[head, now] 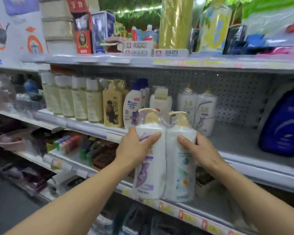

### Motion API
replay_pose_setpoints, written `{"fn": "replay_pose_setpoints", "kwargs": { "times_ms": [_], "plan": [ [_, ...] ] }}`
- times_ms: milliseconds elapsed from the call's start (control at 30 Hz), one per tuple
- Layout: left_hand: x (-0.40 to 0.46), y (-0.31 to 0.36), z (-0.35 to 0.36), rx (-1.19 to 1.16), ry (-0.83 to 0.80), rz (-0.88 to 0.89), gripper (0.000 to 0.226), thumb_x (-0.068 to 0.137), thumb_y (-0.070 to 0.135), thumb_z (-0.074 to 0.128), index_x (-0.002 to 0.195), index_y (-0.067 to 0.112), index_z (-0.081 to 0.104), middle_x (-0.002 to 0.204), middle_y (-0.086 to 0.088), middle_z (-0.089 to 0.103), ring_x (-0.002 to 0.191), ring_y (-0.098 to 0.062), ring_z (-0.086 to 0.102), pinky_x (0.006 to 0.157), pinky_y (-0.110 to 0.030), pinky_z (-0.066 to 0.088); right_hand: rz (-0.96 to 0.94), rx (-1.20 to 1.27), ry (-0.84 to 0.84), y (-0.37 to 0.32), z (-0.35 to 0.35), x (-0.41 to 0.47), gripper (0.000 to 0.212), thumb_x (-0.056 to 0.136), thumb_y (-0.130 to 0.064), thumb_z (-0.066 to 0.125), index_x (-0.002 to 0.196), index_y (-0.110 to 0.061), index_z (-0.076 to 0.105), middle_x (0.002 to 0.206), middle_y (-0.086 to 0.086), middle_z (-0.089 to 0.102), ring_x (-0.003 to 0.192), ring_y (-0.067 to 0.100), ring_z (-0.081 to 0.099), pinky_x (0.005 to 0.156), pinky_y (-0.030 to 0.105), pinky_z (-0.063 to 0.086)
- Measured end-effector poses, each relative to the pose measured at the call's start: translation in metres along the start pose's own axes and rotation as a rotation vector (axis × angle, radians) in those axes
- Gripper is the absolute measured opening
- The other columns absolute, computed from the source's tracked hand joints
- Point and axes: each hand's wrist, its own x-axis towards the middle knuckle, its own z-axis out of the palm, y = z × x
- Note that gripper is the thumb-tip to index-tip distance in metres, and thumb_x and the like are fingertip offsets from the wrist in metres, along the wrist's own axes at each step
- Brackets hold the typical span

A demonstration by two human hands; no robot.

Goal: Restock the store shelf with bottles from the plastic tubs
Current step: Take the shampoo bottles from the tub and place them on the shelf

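Twin pack (165, 160) of pump bottles, held upright before the shelf's (236, 141) front edge. Left hand (134, 148) and right hand (199, 150) clamp its shoulders. Likely heavy, its film wrap slippery; grip the bodies, not the pumps.

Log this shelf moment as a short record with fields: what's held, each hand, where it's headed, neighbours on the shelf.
held item: wrapped twin pack of pump bottles, upright, in front of the shelf edge
left hand: grips the purple-label bottle
right hand: grips the other bottle
likely destination: bare stretch of middle shelf
neighbours: matching twin pack behind; blue jug to the right
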Motion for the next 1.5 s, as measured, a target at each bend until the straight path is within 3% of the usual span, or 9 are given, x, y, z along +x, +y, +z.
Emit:
{"fn": "replay_pose_setpoints", "kwargs": {
  "times_ms": [300,433,633,800,967,1100,1267,1367,1500],
  "plan": [
    [0.036,0.083,0.066,-0.051,-0.106,0.164,0.056,0.073,0.067,0.063,0.108,0.026,0.047,0.105,0.007,0.061,0.097,-0.015,0.06,0.088,-0.04,0.051,0.001,-0.002,0.185,0.003,-0.098,0.023,0.062,0.071,-0.065,0.062,0.119,-0.027,0.054,0.113,-0.009,0.064,0.1,0.011,0.063,0.087,0.04,0.053],
    [0.056,0.108,0.094,-0.096,-0.139,0.212,0.067,0.067,0.071,0.063,0.113,0.023,0.053,0.105,0.005,0.066,0.094,-0.013,0.063,0.082,-0.035,0.053,0.0,-0.019,0.234,0.008,-0.13,0.042,0.048,0.083,-0.051,0.062,0.12,-0.022,0.052,0.109,-0.009,0.062,0.093,0.006,0.061,0.073,0.026,0.051],
    [0.085,0.132,0.133,-0.088,-0.202,0.227,0.056,0.074,0.062,0.066,0.096,0.013,0.053,0.091,0.002,0.063,0.082,-0.01,0.062,0.057,-0.014,0.046,0.032,-0.071,0.263,0.023,-0.162,0.066,0.039,0.085,-0.046,0.063,0.083,-0.007,0.067,0.082,0.003,0.07,0.077,0.019,0.067,0.068,0.033,0.054],
    [0.091,0.149,0.166,-0.214,-0.28,0.125,0.03,0.085,0.031,0.069,0.095,0.011,0.05,0.089,-0.001,0.058,0.072,-0.005,0.055,0.045,-0.009,0.046,0.124,0.055,0.272,0.045,-0.182,0.085,0.046,0.082,-0.048,0.065,0.113,-0.016,0.056,0.107,0.002,0.065,0.093,0.018,0.061,0.082,0.03,0.046],
    [0.098,0.152,0.196,-0.246,-0.277,0.127,0.046,0.083,0.022,0.072,0.115,-0.001,0.047,0.092,-0.01,0.055,0.067,-0.004,0.051,0.041,-0.006,0.042,0.061,0.047,0.256,0.07,-0.195,0.1,0.066,0.071,-0.06,0.067,0.118,-0.016,0.051,0.112,0.005,0.064,0.1,0.021,0.063,0.09,0.044,0.051],
    [0.101,0.153,0.212,-0.217,-0.302,0.101,0.031,0.085,0.025,0.069,0.097,0.009,0.045,0.08,0.002,0.045,0.064,-0.002,0.044,0.039,-0.004,0.039,0.055,0.054,0.283,0.083,-0.201,0.108,0.039,0.088,-0.033,0.063,0.115,-0.012,0.045,0.105,0.003,0.061,0.096,0.019,0.06,0.081,0.035,0.051],
    [0.097,0.146,0.214,-0.251,-0.286,0.136,0.048,0.083,0.022,0.072,0.119,0.009,0.043,0.084,0.01,0.052,0.068,0.003,0.05,0.043,-0.006,0.043,0.042,0.054,0.297,0.084,-0.201,0.107,0.045,0.088,-0.03,0.064,0.123,-0.012,0.042,0.109,0.0,0.057,0.094,0.015,0.057,0.072,0.024,0.045],
    [0.096,0.125,0.217,-0.129,-0.283,0.193,0.057,0.07,0.027,0.083,0.115,0.022,0.048,0.097,0.011,0.062,0.089,-0.005,0.062,0.075,-0.019,0.054,0.043,0.054,0.289,0.087,-0.199,0.096,0.045,0.081,-0.024,0.073,0.116,-0.022,0.045,0.104,-0.006,0.06,0.092,0.009,0.059,0.066,0.015,0.047],
    [0.086,0.103,0.228,0.135,-0.298,0.172,0.07,0.061,0.039,0.087,0.116,0.016,0.051,0.111,-0.001,0.064,0.103,-0.019,0.062,0.09,-0.035,0.053,0.183,-0.315,0.218,0.106,-0.187,0.081,0.073,0.066,-0.038,0.083,0.122,-0.015,0.043,0.116,-0.002,0.058,0.104,0.018,0.059,0.085,0.032,0.051]
  ]
}}
